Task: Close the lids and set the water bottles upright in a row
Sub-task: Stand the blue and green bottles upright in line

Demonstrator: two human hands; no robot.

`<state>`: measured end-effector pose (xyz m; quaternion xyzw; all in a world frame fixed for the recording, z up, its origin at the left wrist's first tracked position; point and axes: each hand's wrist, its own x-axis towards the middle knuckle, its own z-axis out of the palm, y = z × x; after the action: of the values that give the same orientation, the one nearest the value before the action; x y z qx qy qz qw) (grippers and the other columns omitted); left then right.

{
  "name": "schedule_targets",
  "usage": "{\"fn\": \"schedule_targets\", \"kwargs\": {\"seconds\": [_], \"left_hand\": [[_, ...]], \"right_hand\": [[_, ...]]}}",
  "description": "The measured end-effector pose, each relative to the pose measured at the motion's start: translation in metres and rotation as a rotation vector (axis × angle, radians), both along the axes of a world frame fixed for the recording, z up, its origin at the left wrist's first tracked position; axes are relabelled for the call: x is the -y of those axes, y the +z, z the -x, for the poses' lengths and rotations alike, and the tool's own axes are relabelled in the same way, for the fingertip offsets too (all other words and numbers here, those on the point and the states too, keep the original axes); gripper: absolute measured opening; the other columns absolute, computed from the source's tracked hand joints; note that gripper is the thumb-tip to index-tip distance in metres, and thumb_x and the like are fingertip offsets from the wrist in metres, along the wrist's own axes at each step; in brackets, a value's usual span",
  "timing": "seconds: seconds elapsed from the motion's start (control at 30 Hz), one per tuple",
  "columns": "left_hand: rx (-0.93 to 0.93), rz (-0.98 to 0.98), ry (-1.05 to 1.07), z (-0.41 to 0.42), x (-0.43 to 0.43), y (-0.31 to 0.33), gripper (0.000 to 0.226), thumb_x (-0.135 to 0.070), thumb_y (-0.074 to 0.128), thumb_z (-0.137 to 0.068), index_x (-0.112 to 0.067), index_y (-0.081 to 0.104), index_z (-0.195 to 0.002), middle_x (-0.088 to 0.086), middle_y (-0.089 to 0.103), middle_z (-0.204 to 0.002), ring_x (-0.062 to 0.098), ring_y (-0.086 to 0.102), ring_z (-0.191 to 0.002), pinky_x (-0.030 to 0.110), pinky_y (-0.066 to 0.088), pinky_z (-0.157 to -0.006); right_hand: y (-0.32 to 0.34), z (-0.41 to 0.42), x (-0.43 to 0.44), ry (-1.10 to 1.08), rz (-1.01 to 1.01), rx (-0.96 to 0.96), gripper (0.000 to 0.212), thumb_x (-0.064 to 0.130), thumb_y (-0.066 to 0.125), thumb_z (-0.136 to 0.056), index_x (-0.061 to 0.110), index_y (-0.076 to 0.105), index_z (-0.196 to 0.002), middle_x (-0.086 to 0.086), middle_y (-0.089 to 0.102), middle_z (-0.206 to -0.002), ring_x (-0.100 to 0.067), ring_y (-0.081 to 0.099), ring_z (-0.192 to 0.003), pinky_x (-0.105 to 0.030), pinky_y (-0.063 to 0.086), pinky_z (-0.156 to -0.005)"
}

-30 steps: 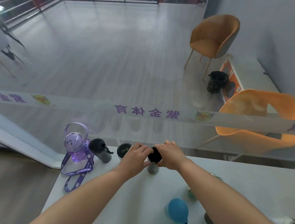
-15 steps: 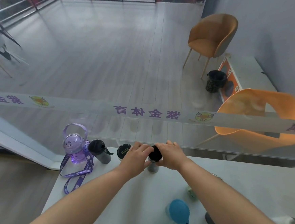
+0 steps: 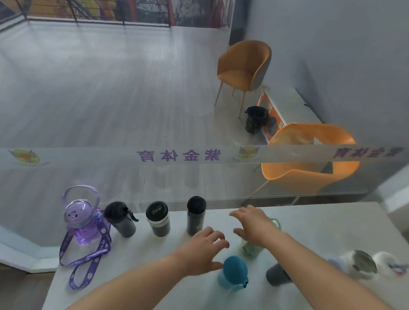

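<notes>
Both hands spread, empty: right hand (image 3: 254, 226) hovers directly over pale green bottle (image 3: 252, 249), nearer; left hand (image 3: 204, 250) just left of it. Bottle looks upright, right of four-bottle row ending at black bottle (image 3: 195, 215). Blue bottle (image 3: 234, 272) nearest camera.

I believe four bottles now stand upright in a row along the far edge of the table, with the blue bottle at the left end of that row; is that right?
Not quite. The head view shows the purple bottle at the left end of the row. The blue bottle stands apart, nearer the person, beside the left hand. The rest holds: four bottles stand upright along the table's far edge.
</notes>
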<state>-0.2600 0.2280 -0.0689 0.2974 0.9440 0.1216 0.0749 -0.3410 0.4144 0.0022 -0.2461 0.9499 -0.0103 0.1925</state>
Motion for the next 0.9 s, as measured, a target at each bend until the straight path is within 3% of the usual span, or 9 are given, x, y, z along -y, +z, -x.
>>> {"fn": "schedule_targets", "kwargs": {"seconds": [0.2,0.33,0.47,0.63,0.9], "left_hand": [[0.094,0.091,-0.098,-0.015,-0.038,-0.011,0.070,-0.049,0.069,-0.083,-0.031,0.031,-0.140,0.005,0.040,-0.142,0.030,0.035,-0.119,0.042,0.038,-0.100],[0.109,0.157,-0.071,-0.018,-0.054,-0.018,0.068,-0.041,0.069,-0.085,-0.032,0.031,-0.141,0.007,0.040,-0.141,0.031,0.035,-0.121,0.042,0.036,-0.100],[0.118,0.173,0.017,-0.014,-0.060,-0.022,0.065,-0.037,0.068,-0.083,-0.032,0.034,-0.138,0.008,0.044,-0.133,0.031,0.037,-0.117,0.041,0.037,-0.097],[0.116,0.191,0.222,0.002,-0.058,-0.025,0.061,-0.033,0.064,-0.083,-0.028,0.035,-0.137,0.008,0.045,-0.131,0.032,0.038,-0.116,0.041,0.036,-0.098],[0.110,0.130,0.544,0.052,-0.081,-0.029,0.060,-0.035,0.066,-0.085,-0.028,0.038,-0.137,0.001,0.045,-0.138,0.027,0.039,-0.118,0.040,0.038,-0.099]], "right_hand": [[0.010,-0.009,-0.046,-0.028,-0.048,-0.044,0.053,0.039,0.054,-0.098,0.030,0.040,-0.148,0.000,0.045,-0.152,-0.026,0.034,-0.139,-0.042,0.027,-0.115],[0.004,-0.001,-0.069,-0.016,-0.145,0.006,0.069,0.048,0.059,-0.092,0.034,0.028,-0.152,-0.005,0.033,-0.157,-0.029,0.027,-0.144,-0.044,0.024,-0.116],[-0.005,0.010,-0.076,-0.012,-0.173,0.132,0.081,0.046,0.069,-0.087,0.039,0.022,-0.153,-0.004,0.030,-0.157,-0.032,0.033,-0.140,-0.046,0.032,-0.113],[-0.013,0.031,-0.082,0.079,-0.121,0.155,0.067,0.031,0.068,-0.087,0.037,0.034,-0.144,-0.004,0.044,-0.137,-0.029,0.050,-0.115,-0.039,0.048,-0.091],[-0.019,0.082,-0.102,0.180,-0.021,0.171,0.065,0.036,0.070,-0.084,0.036,0.040,-0.141,-0.004,0.050,-0.130,-0.030,0.053,-0.113,-0.040,0.049,-0.093]]}}
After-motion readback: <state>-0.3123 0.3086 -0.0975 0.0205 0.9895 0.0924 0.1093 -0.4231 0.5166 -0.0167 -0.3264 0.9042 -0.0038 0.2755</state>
